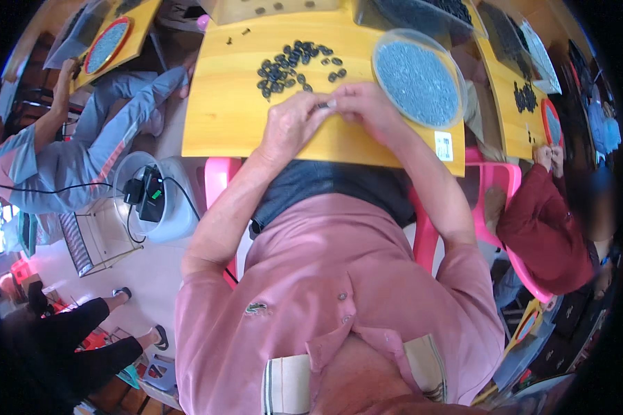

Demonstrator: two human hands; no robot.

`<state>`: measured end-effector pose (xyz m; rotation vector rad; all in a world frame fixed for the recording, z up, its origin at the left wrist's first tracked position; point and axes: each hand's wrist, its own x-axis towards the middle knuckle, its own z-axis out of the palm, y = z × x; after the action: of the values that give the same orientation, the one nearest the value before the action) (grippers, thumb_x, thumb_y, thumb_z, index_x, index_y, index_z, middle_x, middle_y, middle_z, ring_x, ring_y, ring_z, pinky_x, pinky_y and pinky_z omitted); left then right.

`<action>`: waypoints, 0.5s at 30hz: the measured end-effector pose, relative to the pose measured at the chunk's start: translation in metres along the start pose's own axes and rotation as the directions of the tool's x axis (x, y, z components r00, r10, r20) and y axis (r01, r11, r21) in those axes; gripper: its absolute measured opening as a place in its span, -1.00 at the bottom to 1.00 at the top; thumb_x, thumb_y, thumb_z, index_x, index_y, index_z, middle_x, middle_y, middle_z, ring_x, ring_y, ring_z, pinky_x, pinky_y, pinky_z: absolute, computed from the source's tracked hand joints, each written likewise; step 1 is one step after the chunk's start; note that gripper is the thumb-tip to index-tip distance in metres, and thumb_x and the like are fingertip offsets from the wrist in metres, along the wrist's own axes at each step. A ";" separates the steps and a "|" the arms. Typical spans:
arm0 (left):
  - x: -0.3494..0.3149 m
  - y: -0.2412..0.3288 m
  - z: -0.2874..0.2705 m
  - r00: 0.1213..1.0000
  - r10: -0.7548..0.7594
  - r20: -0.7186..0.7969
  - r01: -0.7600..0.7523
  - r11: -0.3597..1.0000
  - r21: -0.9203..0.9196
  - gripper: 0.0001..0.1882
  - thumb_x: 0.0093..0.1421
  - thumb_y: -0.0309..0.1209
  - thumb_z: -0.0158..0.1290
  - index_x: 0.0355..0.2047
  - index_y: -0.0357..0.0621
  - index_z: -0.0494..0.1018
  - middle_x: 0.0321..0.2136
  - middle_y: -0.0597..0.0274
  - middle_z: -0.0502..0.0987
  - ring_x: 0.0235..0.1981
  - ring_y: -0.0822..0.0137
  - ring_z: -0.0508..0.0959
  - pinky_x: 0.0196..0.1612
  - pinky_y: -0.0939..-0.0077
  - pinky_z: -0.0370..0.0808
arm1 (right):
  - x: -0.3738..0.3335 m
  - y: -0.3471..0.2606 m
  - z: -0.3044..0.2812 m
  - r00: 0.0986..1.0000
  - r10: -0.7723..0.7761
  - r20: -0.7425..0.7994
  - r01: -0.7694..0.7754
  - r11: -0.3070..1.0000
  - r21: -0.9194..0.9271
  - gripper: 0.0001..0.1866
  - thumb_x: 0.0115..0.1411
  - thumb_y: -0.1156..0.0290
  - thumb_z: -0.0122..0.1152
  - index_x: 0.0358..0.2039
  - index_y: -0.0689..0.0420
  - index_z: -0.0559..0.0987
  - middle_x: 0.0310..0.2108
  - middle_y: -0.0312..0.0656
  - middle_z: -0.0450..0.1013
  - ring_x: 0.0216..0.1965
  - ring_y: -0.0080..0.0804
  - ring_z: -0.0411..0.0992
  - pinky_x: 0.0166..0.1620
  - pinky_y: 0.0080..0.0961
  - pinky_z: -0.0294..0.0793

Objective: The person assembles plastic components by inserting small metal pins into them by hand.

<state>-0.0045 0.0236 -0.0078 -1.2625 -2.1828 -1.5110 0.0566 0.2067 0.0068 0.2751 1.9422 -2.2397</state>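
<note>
**Both hands pinched on one small dark part at the table's near edge**

Your left hand [291, 124] and right hand [367, 104] meet just above the middle of the frame, over the yellow table [221, 117]. The fingers [332, 104] of both hands are closed together on a small dark part [322, 106], which shows only as a sliver between the fingertips; you cannot tell its shape.

Just above your hands lies a loose pile of dark rings [291, 66], spread over the table's centre. To the upper right of your right hand, near it, sits a round clear tray [381, 48] filled with small grey pieces [419, 83].

Clear bags [422, 14] lie along the table's far edge at the top of the frame.

At upper left, a person in blue-grey clothing [83, 152] sits at another yellow table with a red-rimmed tray [107, 45]. At right, a person in a dark red sleeve [540, 228] has both hands raised together.
</note>
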 end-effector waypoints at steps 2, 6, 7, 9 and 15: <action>0.003 0.001 0.000 0.998 -0.050 0.028 0.050 0.999 0.004 -0.77 0.09 -0.42 0.28 -0.24 -0.19 0.60 -0.46 0.13 0.60 -0.50 0.32 0.60 -0.42 0.49 0.54 | -0.001 -0.006 0.001 1.000 -0.018 0.006 0.018 1.000 -0.006 -0.86 0.11 0.38 0.25 -0.43 0.19 0.60 -0.62 -0.40 0.36 -0.59 -0.71 0.23 -0.52 -0.68 0.13; -0.002 -0.007 0.006 0.998 -0.041 0.042 0.039 0.998 0.042 -0.80 0.08 -0.41 0.27 -0.28 -0.20 0.60 -0.46 0.07 0.60 -0.50 0.24 0.61 -0.41 0.43 0.54 | -0.006 -0.012 0.001 0.999 -0.014 -0.041 0.008 0.989 -0.148 -0.86 0.12 0.38 0.24 -0.44 0.19 0.60 -0.61 -0.39 0.38 -0.59 -0.70 0.27 -0.51 -0.69 0.21; -0.002 -0.004 0.007 0.994 -0.073 0.079 0.070 0.996 0.047 -0.83 0.09 -0.43 0.26 -0.31 -0.21 0.60 -0.47 0.07 0.59 -0.49 0.21 0.61 -0.41 0.42 0.54 | -0.007 -0.009 0.000 0.998 0.010 -0.054 -0.018 0.989 -0.149 -0.86 0.12 0.39 0.24 -0.44 0.19 0.60 -0.60 -0.39 0.39 -0.59 -0.69 0.29 -0.51 -0.69 0.23; -0.004 -0.001 0.005 0.995 -0.087 0.051 0.087 0.996 -0.005 -0.80 0.07 -0.42 0.28 -0.28 -0.20 0.59 -0.51 0.12 0.57 -0.52 0.27 0.58 -0.42 0.43 0.53 | -0.008 -0.010 0.003 0.999 0.002 -0.042 -0.008 0.988 -0.153 -0.87 0.12 0.39 0.24 -0.44 0.19 0.60 -0.60 -0.37 0.42 -0.59 -0.69 0.31 -0.51 -0.69 0.25; 0.005 0.004 -0.001 0.927 -0.375 -0.019 0.362 0.907 -0.213 -0.77 0.05 -0.37 0.34 -0.40 -0.20 0.54 -0.64 0.35 0.43 -0.62 0.54 0.38 -0.51 0.58 0.40 | 0.009 -0.058 -0.006 0.993 -0.081 -0.083 0.063 0.978 -0.196 -0.91 0.10 0.45 0.23 -0.44 0.20 0.60 -0.58 -0.31 0.49 -0.57 -0.64 0.40 -0.48 -0.69 0.34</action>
<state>-0.0051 0.0261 -0.0021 -0.8679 -2.3736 -1.9334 0.0340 0.2212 0.0590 0.2888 2.2327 -2.0931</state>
